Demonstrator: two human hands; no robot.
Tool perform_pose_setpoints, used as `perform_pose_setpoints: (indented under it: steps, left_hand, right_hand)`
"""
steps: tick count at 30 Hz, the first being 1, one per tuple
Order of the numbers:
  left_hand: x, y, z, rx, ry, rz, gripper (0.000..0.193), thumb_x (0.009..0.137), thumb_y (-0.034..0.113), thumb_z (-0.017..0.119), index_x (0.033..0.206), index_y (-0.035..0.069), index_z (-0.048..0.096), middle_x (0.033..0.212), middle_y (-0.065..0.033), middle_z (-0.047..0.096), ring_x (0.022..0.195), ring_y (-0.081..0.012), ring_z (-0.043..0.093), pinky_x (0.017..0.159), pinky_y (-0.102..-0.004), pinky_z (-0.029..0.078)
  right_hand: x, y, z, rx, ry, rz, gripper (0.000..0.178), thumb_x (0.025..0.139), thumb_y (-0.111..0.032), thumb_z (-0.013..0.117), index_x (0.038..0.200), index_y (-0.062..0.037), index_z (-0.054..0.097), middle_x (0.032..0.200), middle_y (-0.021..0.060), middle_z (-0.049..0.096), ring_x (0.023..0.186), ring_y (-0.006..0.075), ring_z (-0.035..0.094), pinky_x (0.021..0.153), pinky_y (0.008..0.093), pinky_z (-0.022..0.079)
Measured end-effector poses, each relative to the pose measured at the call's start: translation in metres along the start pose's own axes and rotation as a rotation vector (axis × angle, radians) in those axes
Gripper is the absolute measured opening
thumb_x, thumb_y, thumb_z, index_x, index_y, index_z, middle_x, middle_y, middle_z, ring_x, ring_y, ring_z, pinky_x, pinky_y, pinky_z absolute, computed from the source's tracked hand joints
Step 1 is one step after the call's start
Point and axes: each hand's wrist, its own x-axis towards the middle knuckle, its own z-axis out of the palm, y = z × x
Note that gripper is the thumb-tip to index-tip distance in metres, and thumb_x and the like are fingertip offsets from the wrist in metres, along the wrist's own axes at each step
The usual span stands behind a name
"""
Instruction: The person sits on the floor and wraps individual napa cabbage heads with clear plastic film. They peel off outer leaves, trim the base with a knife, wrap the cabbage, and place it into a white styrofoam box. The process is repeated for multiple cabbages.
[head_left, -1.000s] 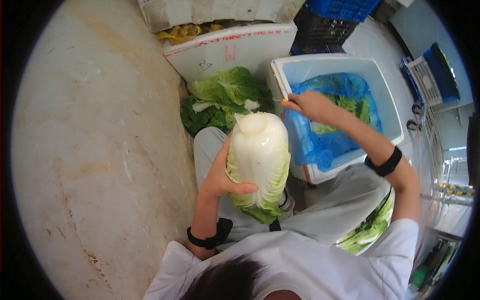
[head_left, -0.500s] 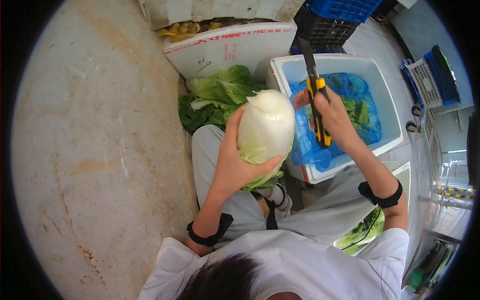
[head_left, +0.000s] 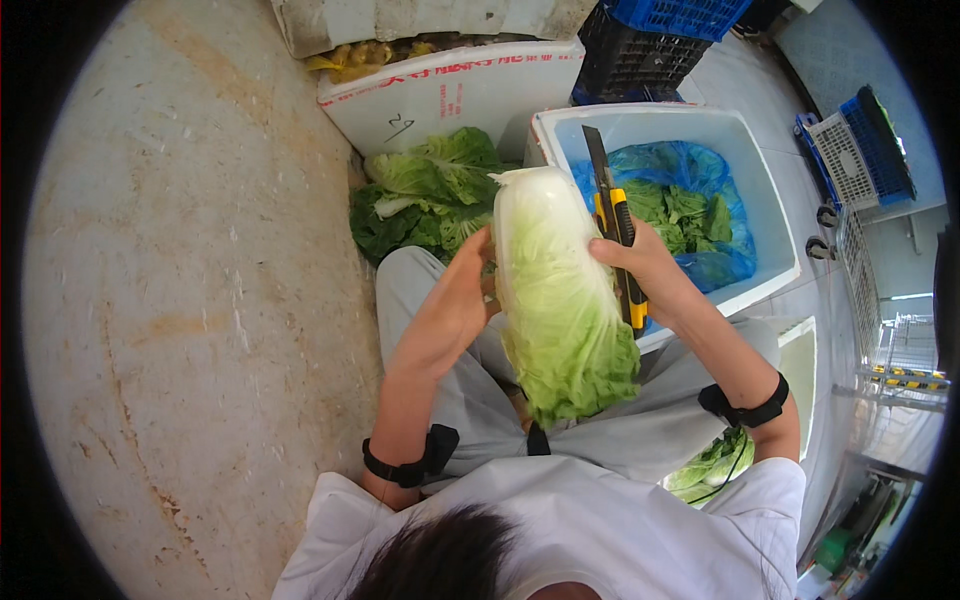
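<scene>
A napa cabbage (head_left: pixel 560 290) is in front of me over my lap, its white base up and its pale green leaf tips down toward me. My left hand (head_left: pixel 452 305) supports its left side, with the fingers partly hidden behind it. On the other side, my right hand (head_left: pixel 655 272) grips a utility knife (head_left: pixel 625 222) with a yellow and black handle. The knife's dark blade is extended and points up and away, apart from the cabbage. My right thumb touches the cabbage's upper right side.
Loose green outer leaves (head_left: pixel 435 190) lie beyond my left knee. A white foam box (head_left: pixel 775 215), lined with blue plastic and holding leaves, stands at right. Behind are another white foam box (head_left: pixel 440 100) and stacked crates (head_left: pixel 640 60). More cabbage (head_left: pixel 715 465) sits by my right hip.
The cabbage has turned so its leafy side faces up. My left hand has shifted to its left side, and my right hand has come in against it, still holding the knife.
</scene>
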Motion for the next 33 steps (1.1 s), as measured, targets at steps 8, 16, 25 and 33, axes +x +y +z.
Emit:
perform_pose_setpoints:
  steps: [8,16,25,33]
  left_hand:
    - [0.033,-0.082,-0.048,-0.695,-0.296,-0.207,0.085,0.081,0.070,0.042,0.142,0.013,0.026,0.139,-0.0122,0.039,0.120,-0.0274,0.046,0.100,-0.0421,0.039]
    - [0.025,-0.056,-0.015,-0.486,-0.191,0.027,0.091,0.076,0.073,0.043,0.139,0.009,0.031,0.135,-0.0144,0.043,0.119,-0.0290,0.048,0.098,-0.0436,0.042]
    - [0.016,-0.046,-0.022,-0.318,0.035,-0.026,0.079,0.084,0.064,0.044,0.138,0.007,0.032,0.134,-0.0135,0.045,0.116,-0.0263,0.051,0.098,-0.0408,0.042]
    - [0.015,-0.054,-0.007,-0.117,0.156,-0.155,0.085,0.080,0.062,0.054,0.136,0.004,0.032,0.131,-0.0138,0.047,0.117,-0.0251,0.049,0.098,-0.0383,0.042]
  right_hand:
    - [-0.007,0.002,0.021,0.186,-0.034,0.044,0.040,0.076,-0.034,0.073,0.097,-0.0061,0.052,0.082,0.0001,0.054,0.067,0.0068,0.052,0.053,0.0203,0.042]
    - [0.008,-0.004,0.010,-0.474,0.187,-0.435,0.055,0.066,-0.037,0.081,0.095,-0.0023,0.049,0.083,0.0052,0.055,0.077,0.0148,0.053,0.073,0.0280,0.044]
    - [0.004,-0.002,0.002,-0.412,0.157,-0.355,0.048,0.071,-0.025,0.078,0.103,-0.0020,0.050,0.095,0.0071,0.059,0.084,0.0134,0.056,0.077,0.0276,0.044]
    - [-0.011,0.001,0.007,-0.349,0.127,-0.206,0.064,0.064,-0.030,0.083,0.107,0.0006,0.048,0.089,0.0066,0.058,0.083,0.0138,0.054,0.080,0.0282,0.044]
